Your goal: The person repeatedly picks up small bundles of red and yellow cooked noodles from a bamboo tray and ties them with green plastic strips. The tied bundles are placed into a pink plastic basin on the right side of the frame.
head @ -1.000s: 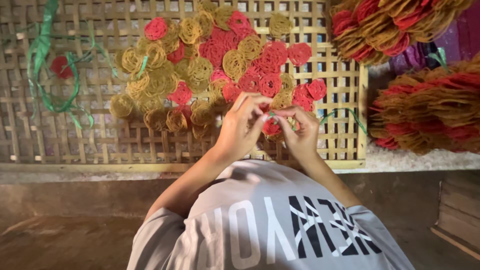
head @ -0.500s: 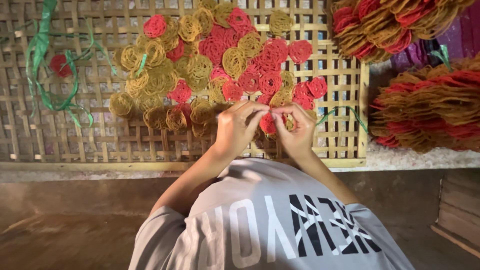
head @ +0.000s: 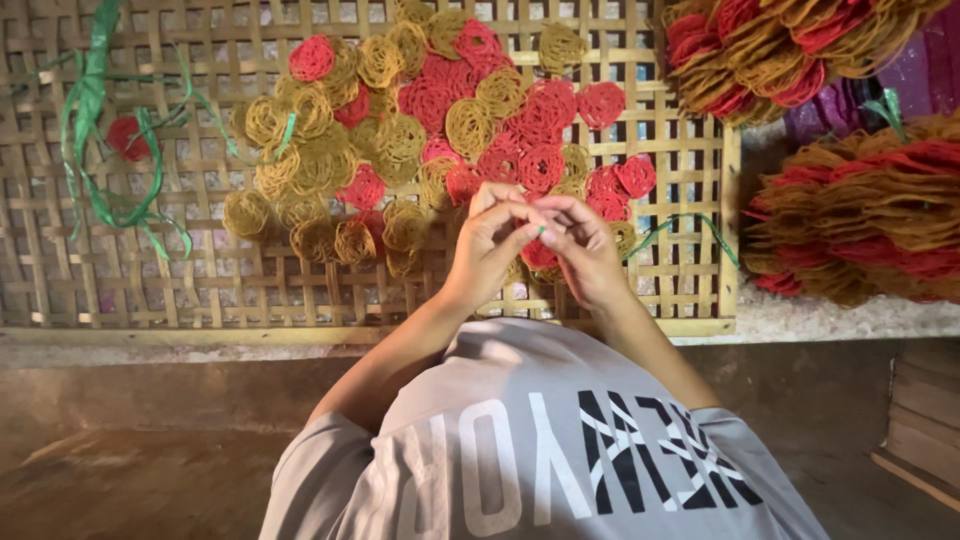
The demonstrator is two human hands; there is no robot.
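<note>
Woven bamboo, pale and open-latticed, forms the tray [head: 200, 290] on the desk. Across it lies a heap of red and yellow noodle coils [head: 420, 130]. The left hand [head: 490, 245] and right hand [head: 585, 250] meet just above the heap's near edge, fingertips pinched together on a small green bit of strip [head: 541, 230], each grip clenched on it. Green plastic strips [head: 95, 150] trail at the tray's left. Tied bundles of coils [head: 860, 220] are stacked at right.

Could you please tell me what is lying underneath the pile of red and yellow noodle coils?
The red and yellow coils lie on a woven bamboo tray. Its lattice shows all around the pile; the part beneath the coils is covered. Both hands, left hand and right hand, hide the pile's near edge.
</note>
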